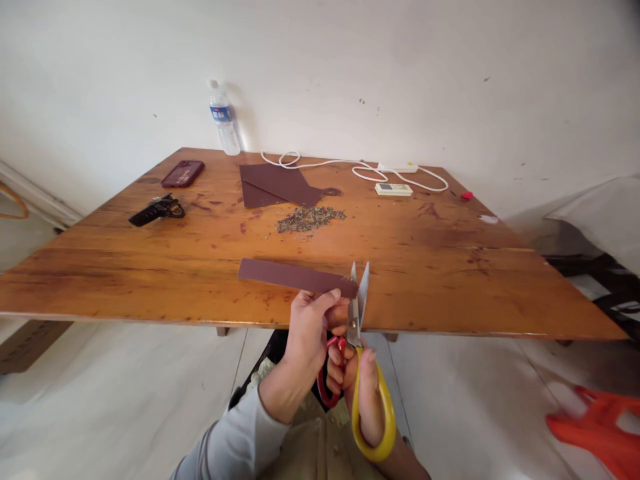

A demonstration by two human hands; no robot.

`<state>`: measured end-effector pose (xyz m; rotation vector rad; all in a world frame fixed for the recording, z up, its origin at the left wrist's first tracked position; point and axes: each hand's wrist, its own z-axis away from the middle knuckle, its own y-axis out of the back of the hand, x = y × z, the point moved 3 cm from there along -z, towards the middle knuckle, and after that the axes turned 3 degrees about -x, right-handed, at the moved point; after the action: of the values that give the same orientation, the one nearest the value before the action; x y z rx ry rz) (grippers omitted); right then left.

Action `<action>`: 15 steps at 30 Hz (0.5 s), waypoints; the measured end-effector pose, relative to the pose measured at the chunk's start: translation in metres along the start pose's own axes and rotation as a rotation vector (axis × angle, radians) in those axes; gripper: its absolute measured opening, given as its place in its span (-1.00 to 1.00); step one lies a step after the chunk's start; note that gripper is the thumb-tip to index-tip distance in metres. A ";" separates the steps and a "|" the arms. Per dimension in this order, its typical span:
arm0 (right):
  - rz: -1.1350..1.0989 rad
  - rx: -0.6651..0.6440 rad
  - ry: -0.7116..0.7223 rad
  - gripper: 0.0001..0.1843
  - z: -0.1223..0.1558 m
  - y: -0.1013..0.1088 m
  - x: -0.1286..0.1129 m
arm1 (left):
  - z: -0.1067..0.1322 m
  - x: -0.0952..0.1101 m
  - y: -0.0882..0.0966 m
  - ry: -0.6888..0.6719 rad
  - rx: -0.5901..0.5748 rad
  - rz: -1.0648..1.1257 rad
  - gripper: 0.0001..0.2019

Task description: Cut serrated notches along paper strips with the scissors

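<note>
My left hand (311, 327) pinches the near end of a long dark brown strip (290, 276) and holds it out to the left over the front edge of the wooden table (150, 267). My right hand (361, 393) grips scissors (358, 313) with one red and one yellow handle. The blades are slightly apart at the strip's right end, which looks frayed. A small pile of cut scraps (309, 219) lies on the table beyond, and larger dark brown sheets (277, 184) lie behind it.
A water bottle (223, 119) stands at the back by the wall. A dark phone (183, 173), a black tool (156, 210), a white power strip with cable (395, 170) and a white remote (394, 189) lie on the table. An orange object (600, 427) is on the floor at right.
</note>
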<state>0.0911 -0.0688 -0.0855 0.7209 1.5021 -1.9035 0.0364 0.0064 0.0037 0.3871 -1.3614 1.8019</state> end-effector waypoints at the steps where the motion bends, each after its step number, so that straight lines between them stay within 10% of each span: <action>1: -0.004 0.010 0.009 -0.33 0.001 -0.001 -0.004 | -0.001 0.001 -0.001 0.011 -0.022 -0.001 -0.67; 15: 0.079 -0.099 0.080 -0.35 0.013 -0.016 -0.024 | -0.008 0.011 -0.001 0.049 0.036 -0.091 -0.69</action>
<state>0.0951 -0.0759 -0.0546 0.8070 1.5808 -1.7483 0.0318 0.0180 0.0085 0.4142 -1.2595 1.7520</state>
